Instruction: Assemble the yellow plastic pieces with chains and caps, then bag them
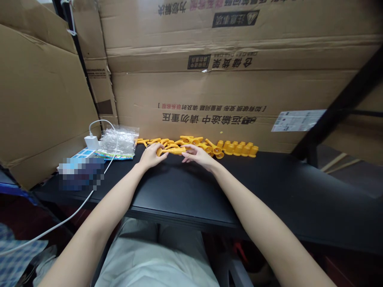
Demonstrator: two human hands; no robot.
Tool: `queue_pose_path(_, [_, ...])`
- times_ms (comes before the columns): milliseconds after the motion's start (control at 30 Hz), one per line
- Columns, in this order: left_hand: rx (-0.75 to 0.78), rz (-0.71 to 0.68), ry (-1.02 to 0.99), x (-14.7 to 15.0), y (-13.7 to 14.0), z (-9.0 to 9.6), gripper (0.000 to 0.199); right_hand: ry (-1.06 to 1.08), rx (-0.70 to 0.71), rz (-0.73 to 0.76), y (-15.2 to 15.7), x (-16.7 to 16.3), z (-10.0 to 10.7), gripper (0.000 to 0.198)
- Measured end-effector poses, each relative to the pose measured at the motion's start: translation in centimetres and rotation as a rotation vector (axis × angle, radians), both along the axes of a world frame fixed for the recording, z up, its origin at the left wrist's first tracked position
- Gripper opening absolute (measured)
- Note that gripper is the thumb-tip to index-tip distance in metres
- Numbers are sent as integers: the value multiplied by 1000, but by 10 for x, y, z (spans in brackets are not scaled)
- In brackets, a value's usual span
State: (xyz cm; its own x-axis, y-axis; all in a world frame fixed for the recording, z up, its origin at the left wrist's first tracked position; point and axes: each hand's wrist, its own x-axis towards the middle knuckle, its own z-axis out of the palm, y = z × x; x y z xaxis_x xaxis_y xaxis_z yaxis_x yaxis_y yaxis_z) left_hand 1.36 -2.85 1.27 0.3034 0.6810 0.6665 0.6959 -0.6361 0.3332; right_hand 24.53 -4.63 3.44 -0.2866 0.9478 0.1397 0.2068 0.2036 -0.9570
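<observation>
In the head view, a yellow plastic piece [174,151] with a slim stem and a wider left end is held level between my two hands, just above the black table. My left hand [152,154] grips its wider end, fingers closed around it. At the other end, the fingers of my right hand [198,155] pinch the tip. Directly behind my hands lies a loose pile of similar yellow pieces [191,139], some with flared, funnel-like mouths. Several yellow cup-shaped parts [241,149] stand in close rows to the right of the pile.
Cardboard panels [191,89] wall in the black table [185,191] at the back and left. On the left are a clear plastic bag [118,141], a white charger [91,142] and its trailing white cable [86,199]. A dark metal post [338,103] slants at the right.
</observation>
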Motion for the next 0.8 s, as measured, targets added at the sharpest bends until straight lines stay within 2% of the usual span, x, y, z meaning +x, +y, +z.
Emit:
queue_pose_path(200, [6, -7, -5, -1, 2, -2, 26, -4, 18, -77, 0, -7, 0, 28])
queue_pose_path(400, [27, -4, -21, 1, -1, -1, 28, 52, -4, -134, -3, -14, 0, 44])
queue_pose_path(567, [48, 3, -27, 4, -3, 0, 28, 25, -113, -215, -6, -18, 3, 55])
queue_pose_path(700, [34, 16, -9, 4, -2, 0, 28, 2, -181, -177, -4, -14, 5, 54])
queue_pose_path(800, [23, 22, -2, 3, -1, -1, 27, 72, -169, -81, -3, -8, 5, 37])
